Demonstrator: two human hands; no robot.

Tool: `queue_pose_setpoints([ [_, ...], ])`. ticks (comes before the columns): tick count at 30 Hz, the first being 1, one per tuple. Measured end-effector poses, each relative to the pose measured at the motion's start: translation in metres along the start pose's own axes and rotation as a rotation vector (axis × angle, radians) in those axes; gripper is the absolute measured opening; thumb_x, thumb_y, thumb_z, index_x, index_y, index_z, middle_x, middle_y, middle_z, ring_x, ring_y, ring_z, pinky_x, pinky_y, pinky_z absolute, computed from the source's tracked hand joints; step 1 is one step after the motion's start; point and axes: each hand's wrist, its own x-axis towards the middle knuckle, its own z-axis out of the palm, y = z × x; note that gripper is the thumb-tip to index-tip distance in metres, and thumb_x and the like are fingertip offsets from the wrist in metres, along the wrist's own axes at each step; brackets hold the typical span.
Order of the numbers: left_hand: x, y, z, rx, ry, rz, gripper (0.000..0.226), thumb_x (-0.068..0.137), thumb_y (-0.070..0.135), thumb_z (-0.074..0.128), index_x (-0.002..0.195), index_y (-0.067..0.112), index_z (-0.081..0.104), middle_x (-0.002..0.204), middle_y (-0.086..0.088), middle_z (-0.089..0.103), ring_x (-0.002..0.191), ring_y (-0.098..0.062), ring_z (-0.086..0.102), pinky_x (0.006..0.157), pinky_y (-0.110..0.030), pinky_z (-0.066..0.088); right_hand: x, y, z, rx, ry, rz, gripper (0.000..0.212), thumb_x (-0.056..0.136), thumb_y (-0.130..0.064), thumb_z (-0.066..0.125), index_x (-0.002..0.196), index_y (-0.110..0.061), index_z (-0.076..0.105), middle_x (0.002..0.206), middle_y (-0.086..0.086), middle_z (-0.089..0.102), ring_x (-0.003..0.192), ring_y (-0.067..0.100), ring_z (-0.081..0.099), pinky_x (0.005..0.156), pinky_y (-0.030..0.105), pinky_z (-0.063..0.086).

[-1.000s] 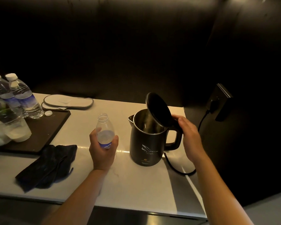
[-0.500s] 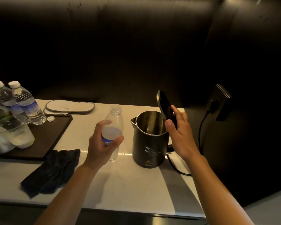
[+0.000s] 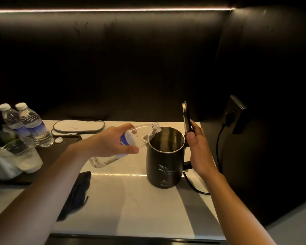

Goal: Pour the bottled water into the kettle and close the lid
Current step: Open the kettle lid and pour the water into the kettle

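Observation:
A black electric kettle (image 3: pixel 163 165) stands on the white counter, its steel inside showing. Its round lid (image 3: pixel 186 117) is tipped up to vertical at the right rim. My right hand (image 3: pixel 197 147) rests against the lid and holds it up. My left hand (image 3: pixel 111 140) grips an uncapped clear water bottle (image 3: pixel 143 134), tilted almost flat with its mouth over the kettle's left rim. Water sits in the bottle's neck end.
Two capped water bottles (image 3: pixel 27 127) stand at the left by a dark tray (image 3: pixel 60 147) with glasses (image 3: pixel 23 156) and a loose white cap (image 3: pixel 58 140). A black cloth (image 3: pixel 76 190) lies in front. A power cord (image 3: pixel 219 147) runs to a wall socket (image 3: pixel 234 114).
My left hand has lifted the bottle and tipped it over to the kettle's rim. My right hand pushed the lid from slanted to upright and stays on it.

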Motion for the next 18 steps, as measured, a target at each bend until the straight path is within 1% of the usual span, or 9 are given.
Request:
queue_pose_setpoints([
  [2, 0.002, 0.005, -0.009, 0.093, -0.066, -0.027, 0.117, 0.042, 0.096, 0.049, 0.142, 0.037, 0.035, 0.118, 0.019, 0.046, 0.100, -0.014, 0.056, 0.085, -0.023, 0.051, 0.000, 0.001, 0.000, -0.014, 0.005, -0.012, 0.054, 0.095, -0.048, 0.038, 0.146, -0.031, 0.037, 0.125, -0.018, 0.038, 0.101, -0.018, 0.041, 0.074, 0.002, 0.032],
  [4, 0.006, 0.008, -0.015, 0.187, -0.107, -0.066, 0.116, 0.047, 0.093, 0.049, 0.146, 0.038, 0.029, 0.121, 0.018, 0.040, 0.109, -0.015, 0.050, 0.096, -0.033, 0.050, 0.000, 0.001, -0.001, -0.028, 0.008, -0.009, 0.048, 0.100, -0.042, 0.038, 0.147, -0.030, 0.036, 0.126, -0.016, 0.037, 0.099, -0.023, 0.039, 0.072, -0.001, 0.031],
  [5, 0.009, 0.009, -0.018, 0.225, -0.129, -0.068, 0.112, 0.049, 0.090, 0.051, 0.146, 0.038, 0.029, 0.122, 0.017, 0.042, 0.108, -0.016, 0.052, 0.097, -0.036, 0.051, 0.000, 0.001, -0.001, -0.034, 0.007, -0.005, 0.047, 0.101, -0.040, 0.038, 0.147, -0.030, 0.036, 0.126, -0.017, 0.036, 0.096, -0.025, 0.038, 0.070, -0.003, 0.031],
  [8, 0.015, 0.016, -0.027, 0.274, -0.192, -0.031, 0.103, 0.053, 0.083, 0.055, 0.140, 0.033, 0.035, 0.118, 0.009, 0.058, 0.099, -0.020, 0.061, 0.088, -0.034, 0.056, 0.000, -0.001, -0.001, -0.040, 0.000, 0.001, 0.047, 0.100, -0.038, 0.037, 0.146, -0.030, 0.036, 0.126, -0.016, 0.036, 0.097, -0.021, 0.039, 0.068, -0.003, 0.032],
  [10, 0.016, 0.021, -0.033, 0.304, -0.209, -0.021, 0.099, 0.056, 0.079, 0.056, 0.140, 0.030, 0.038, 0.118, 0.006, 0.062, 0.096, -0.021, 0.064, 0.085, -0.032, 0.057, -0.001, -0.002, -0.001, -0.046, 0.002, -0.003, 0.048, 0.099, -0.040, 0.037, 0.146, -0.030, 0.036, 0.126, -0.015, 0.036, 0.097, -0.020, 0.038, 0.068, -0.004, 0.031],
  [12, 0.018, 0.025, -0.038, 0.356, -0.219, -0.027, 0.096, 0.059, 0.078, 0.057, 0.140, 0.030, 0.038, 0.106, 0.008, 0.063, 0.089, -0.020, 0.063, 0.079, -0.028, 0.055, -0.001, -0.002, -0.001, -0.050, 0.004, -0.006, 0.049, 0.098, -0.042, 0.036, 0.146, -0.030, 0.035, 0.126, -0.015, 0.036, 0.097, -0.020, 0.037, 0.069, -0.004, 0.029],
  [14, 0.019, 0.030, -0.040, 0.402, -0.218, -0.022, 0.089, 0.065, 0.075, 0.061, 0.139, 0.029, 0.039, 0.091, 0.014, 0.058, 0.081, -0.018, 0.061, 0.072, -0.025, 0.049, -0.001, -0.002, -0.001, -0.043, 0.003, -0.005, 0.048, 0.099, -0.041, 0.037, 0.146, -0.031, 0.035, 0.126, -0.015, 0.036, 0.100, -0.016, 0.039, 0.073, 0.000, 0.030],
  [16, 0.021, 0.033, -0.043, 0.429, -0.219, -0.014, 0.086, 0.067, 0.073, 0.062, 0.138, 0.029, 0.041, 0.089, 0.015, 0.057, 0.080, -0.019, 0.061, 0.070, -0.024, 0.049, -0.001, -0.001, -0.001, -0.034, 0.003, -0.004, 0.049, 0.099, -0.042, 0.037, 0.146, -0.032, 0.035, 0.128, -0.014, 0.036, 0.103, -0.009, 0.041, 0.076, 0.004, 0.029],
  [18, 0.023, 0.035, -0.044, 0.450, -0.221, -0.006, 0.086, 0.066, 0.074, 0.062, 0.136, 0.028, 0.043, 0.095, 0.012, 0.059, 0.083, -0.020, 0.063, 0.072, -0.024, 0.051, -0.001, -0.001, 0.000, -0.023, 0.004, 0.000, 0.053, 0.095, -0.048, 0.037, 0.146, -0.033, 0.035, 0.128, -0.014, 0.037, 0.105, -0.005, 0.042, 0.077, 0.006, 0.030],
])
